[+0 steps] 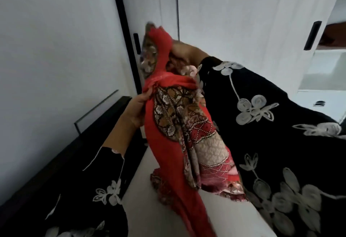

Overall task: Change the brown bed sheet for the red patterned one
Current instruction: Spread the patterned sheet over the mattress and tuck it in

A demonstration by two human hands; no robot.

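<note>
The red patterned sheet (pixel 179 133) hangs bunched in front of me, red with brown, cream and pink printed panels. Its lower end trails onto a white surface (pixel 149 208). My left hand (pixel 139 109) pinches the cloth at a twisted band about a third of the way down. My right hand (pixel 182 53) grips the sheet's upper part, partly hidden by the folds. Both arms wear black sleeves with white flower embroidery. No brown sheet is in view.
White wardrobe doors (pixel 234 21) with black handles stand straight ahead. One door at the right is open onto shelves (pixel 325 64). A dark frame edge (pixel 84 143) runs along the white wall on the left.
</note>
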